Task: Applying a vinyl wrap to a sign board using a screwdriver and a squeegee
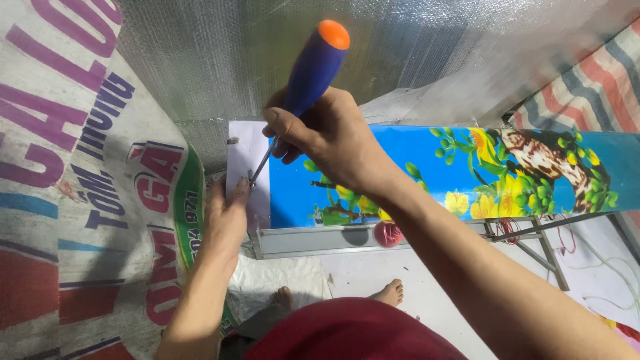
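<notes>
At centre frame, head view: right hand (327, 137) closed around a screwdriver (312, 73) with a blue handle and orange cap. Handle tilts up and to the right; the thin metal shaft (261, 165) runs down and left out of the fist. Shaft tip meets a small metal screw or fitting (252, 181) at the left end of a long panel (467, 173).

Panel lies roughly level across the frame, from the white end strip (245, 160) at left to the right edge of the picture. Its face is bright blue, printed with yellow flowers, green buds and a brown branch. A grey metal frame rail (313, 240) runs along its lower edge.

Left hand (227, 213) comes up from below, fingers curled against the white end strip just beside the screwdriver tip, thumb and fingertips at the fitting. Whether it pinches the fitting or only steadies the strip: cannot tell, since the fingertips are partly hidden.

Surroundings: a printed woven sheet (87, 200) with large purple and red lettering covers the left side. Silver foil insulation (220, 53) hangs behind the panel at top. A red, blue and white striped tarpaulin (600, 80) shows at upper right. A thin metal stand (533, 237) sits under the panel at right, with white cable (613, 273) loose on the pale floor near it. A small round pink object (388, 233) sits just below the panel rail. The person's bare feet (390, 292) rest on the floor below; a dark red garment (353, 333) fills the bottom edge.
</notes>
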